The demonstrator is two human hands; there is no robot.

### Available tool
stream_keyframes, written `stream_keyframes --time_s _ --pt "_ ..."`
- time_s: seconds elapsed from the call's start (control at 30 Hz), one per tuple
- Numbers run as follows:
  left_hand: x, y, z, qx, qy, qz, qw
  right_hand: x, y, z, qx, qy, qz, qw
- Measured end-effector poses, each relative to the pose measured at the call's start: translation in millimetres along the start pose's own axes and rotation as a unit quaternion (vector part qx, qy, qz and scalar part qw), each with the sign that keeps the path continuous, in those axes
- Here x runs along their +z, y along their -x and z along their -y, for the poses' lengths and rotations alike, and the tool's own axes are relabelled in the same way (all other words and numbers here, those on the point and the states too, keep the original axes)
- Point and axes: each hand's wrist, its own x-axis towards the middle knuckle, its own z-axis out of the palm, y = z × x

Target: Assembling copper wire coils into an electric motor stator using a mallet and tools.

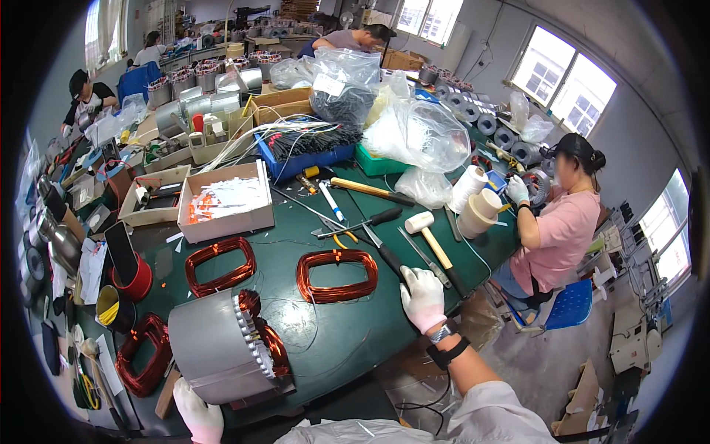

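My right hand [424, 297], in a white glove with a pink cuff, has its fingers at the end of a black tool handle [389, 259] lying on the green table. The fingers look closed on that handle. At the lower left, my gloved left hand [198, 416] is against the near lower edge of a grey cylindrical motor stator [214, 348]; its fingers are partly hidden. The stator lies on its side, with copper coils [272, 346] coming out of its right end. Beyond it lie two loose copper wire coils, one at left [220, 266] and one nearer the middle [336, 275].
A white mallet [433, 238] and a metal file-like strip [423, 257] lie beyond my right hand. Farther back are a box of paper slips [225, 201], a hammer [370, 191] and a blue bin [303, 157]. Another coil [142, 355] is at left. A co-worker [558, 214] sits at right.
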Motion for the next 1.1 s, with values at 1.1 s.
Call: stream_keyframes --time_s 1.1 --pt "-64 -154 -40 0.001 0.156 0.543 0.825 -40 -55 96 -0.343 -0.274 0.187 0.879"
